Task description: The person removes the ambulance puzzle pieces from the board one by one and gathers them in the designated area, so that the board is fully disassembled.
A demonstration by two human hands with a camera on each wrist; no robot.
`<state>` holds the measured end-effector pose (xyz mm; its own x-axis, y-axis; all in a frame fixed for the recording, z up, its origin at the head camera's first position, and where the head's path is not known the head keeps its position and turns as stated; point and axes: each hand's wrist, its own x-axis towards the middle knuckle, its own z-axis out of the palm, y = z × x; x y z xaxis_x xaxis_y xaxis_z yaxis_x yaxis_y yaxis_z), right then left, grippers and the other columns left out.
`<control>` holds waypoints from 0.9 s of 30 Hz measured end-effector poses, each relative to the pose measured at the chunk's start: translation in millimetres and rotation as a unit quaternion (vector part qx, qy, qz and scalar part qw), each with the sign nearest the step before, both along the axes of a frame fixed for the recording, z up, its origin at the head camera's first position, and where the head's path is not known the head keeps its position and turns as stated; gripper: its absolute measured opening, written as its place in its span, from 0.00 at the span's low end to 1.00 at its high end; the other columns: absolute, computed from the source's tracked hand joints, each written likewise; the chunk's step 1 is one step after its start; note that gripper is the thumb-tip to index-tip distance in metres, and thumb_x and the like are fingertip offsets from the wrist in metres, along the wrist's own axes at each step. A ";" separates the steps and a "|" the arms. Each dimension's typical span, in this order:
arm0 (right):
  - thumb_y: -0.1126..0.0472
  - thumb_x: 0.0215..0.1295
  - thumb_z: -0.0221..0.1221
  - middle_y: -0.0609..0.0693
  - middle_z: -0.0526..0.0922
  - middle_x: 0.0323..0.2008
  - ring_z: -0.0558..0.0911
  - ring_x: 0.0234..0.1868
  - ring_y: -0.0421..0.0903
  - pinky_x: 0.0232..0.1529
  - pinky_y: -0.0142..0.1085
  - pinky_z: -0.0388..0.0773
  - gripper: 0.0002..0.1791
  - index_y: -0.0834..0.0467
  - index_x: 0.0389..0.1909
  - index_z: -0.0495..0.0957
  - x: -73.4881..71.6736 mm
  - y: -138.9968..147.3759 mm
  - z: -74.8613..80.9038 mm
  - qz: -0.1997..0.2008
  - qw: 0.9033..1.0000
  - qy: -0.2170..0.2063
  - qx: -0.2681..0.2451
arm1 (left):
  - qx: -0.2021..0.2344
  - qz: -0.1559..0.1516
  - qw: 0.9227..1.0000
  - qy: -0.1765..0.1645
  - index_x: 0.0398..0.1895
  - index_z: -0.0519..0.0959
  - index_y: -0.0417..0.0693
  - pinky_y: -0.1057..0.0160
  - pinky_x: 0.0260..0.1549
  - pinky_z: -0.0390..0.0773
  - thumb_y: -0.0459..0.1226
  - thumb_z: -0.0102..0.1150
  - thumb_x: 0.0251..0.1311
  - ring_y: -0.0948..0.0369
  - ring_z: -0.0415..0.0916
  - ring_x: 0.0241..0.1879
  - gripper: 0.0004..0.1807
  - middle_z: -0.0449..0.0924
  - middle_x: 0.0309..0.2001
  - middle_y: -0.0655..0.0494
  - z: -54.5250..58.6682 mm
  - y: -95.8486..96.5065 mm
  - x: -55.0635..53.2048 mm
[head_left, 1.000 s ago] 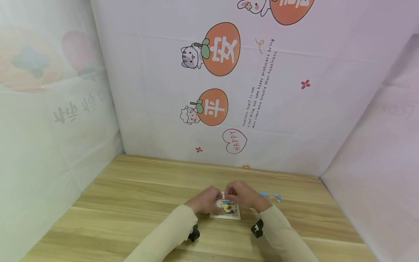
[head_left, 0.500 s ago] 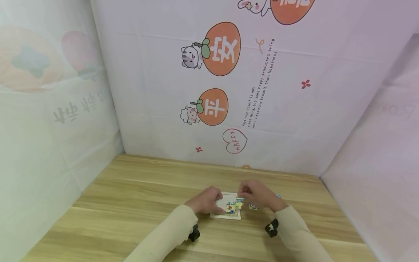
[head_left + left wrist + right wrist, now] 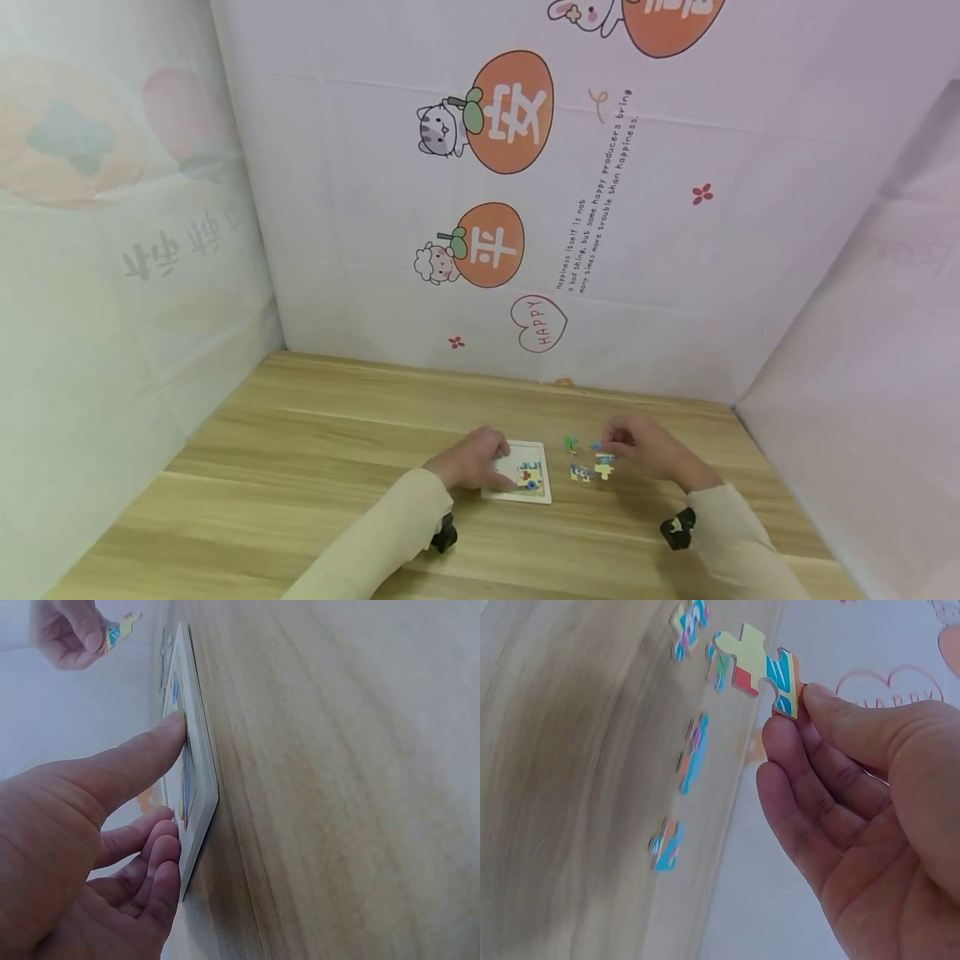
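My left hand (image 3: pixel 472 458) holds the left side of a small white puzzle tray (image 3: pixel 547 487). In the left wrist view its thumb presses inside the rim, while the curled fingers touch the tray's edge. A few joined puzzle pieces (image 3: pixel 531 476) with yellow, red and blue print lie in the tray's lower right part. To the right of the tray, my right hand (image 3: pixel 648 450) pinches a yellow and blue jigsaw piece (image 3: pixel 748 656) between thumb and fingertips, raised above the table. The ring and little fingers curl loosely below it.
Several loose puzzle pieces lie on the wooden table (image 3: pixel 360 467) right of the tray, among them a green one (image 3: pixel 571 445) and a blue-and-white one (image 3: pixel 580 473). A printed white cloth wall (image 3: pixel 360 250) stands behind, with more cloth at both sides.
My right hand has moved right, from above the tray to beside the loose pieces, taking the yellow and blue jigsaw piece with it. My left hand has stayed at the tray.
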<state>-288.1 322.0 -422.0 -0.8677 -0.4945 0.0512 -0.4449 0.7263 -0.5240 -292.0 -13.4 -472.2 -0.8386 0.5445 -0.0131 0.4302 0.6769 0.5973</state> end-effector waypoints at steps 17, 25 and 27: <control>0.64 0.75 0.62 0.50 0.85 0.34 0.79 0.35 0.38 0.36 0.29 0.78 0.04 0.59 0.38 0.82 -3.7 23.1 -27.2 -0.032 0.999 -0.021 -0.036 | 0.003 0.002 1.000 0.000 0.58 0.80 0.41 0.62 0.58 0.81 0.45 0.79 0.58 0.62 0.76 0.51 0.29 0.78 0.52 0.54 -2.4 -1.1 -1.8; 0.65 0.75 0.62 0.49 0.86 0.36 0.81 0.37 0.39 0.37 0.29 0.80 0.04 0.59 0.38 0.82 -8.9 25.6 -42.8 -0.048 0.998 -0.032 -0.027 | 0.003 0.003 1.000 -0.003 0.58 0.80 0.41 0.62 0.57 0.81 0.46 0.79 0.58 0.62 0.77 0.51 0.29 0.79 0.51 0.55 -2.4 -0.5 -1.1; 0.65 0.74 0.62 0.48 0.86 0.36 0.80 0.37 0.38 0.38 0.28 0.80 0.04 0.59 0.38 0.83 -10.0 25.0 -44.3 -0.053 0.998 -0.031 -0.020 | 0.003 0.004 1.000 -0.003 0.58 0.80 0.42 0.63 0.57 0.81 0.46 0.79 0.58 0.62 0.77 0.51 0.29 0.79 0.51 0.55 -3.1 -0.5 -1.6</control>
